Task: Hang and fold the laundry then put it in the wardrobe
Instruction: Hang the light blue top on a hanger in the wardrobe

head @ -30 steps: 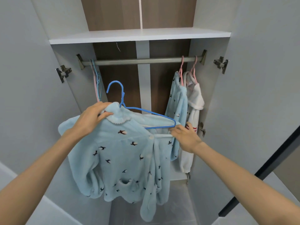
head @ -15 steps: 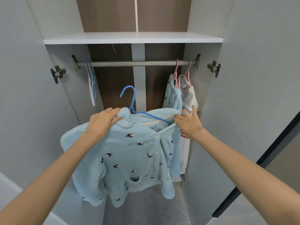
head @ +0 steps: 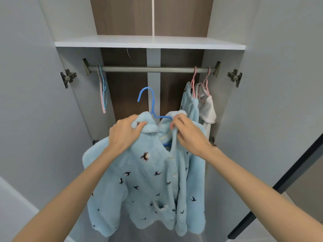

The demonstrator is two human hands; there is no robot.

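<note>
A light blue fleece pyjama top (head: 143, 186) with small dark birds hangs on a blue hanger (head: 151, 105) in front of the open wardrobe. My left hand (head: 125, 132) grips its collar and left shoulder. My right hand (head: 187, 132) pinches the front edge by the neck, near the hanger's arm. The hanger's hook stands upright below the metal rail (head: 152, 69), apart from it. Most of the hanger is hidden inside the top.
Two pink hangers on the rail's right end carry a matching blue garment (head: 189, 103) and a white garment (head: 208, 109). Empty pink and blue hangers (head: 103, 89) hang at the left end. A white shelf (head: 150, 43) sits above. Both doors stand open.
My right hand moved left from the top's right shoulder to the neck opening. The top and hanger rose and now hang squarer under the rail.
</note>
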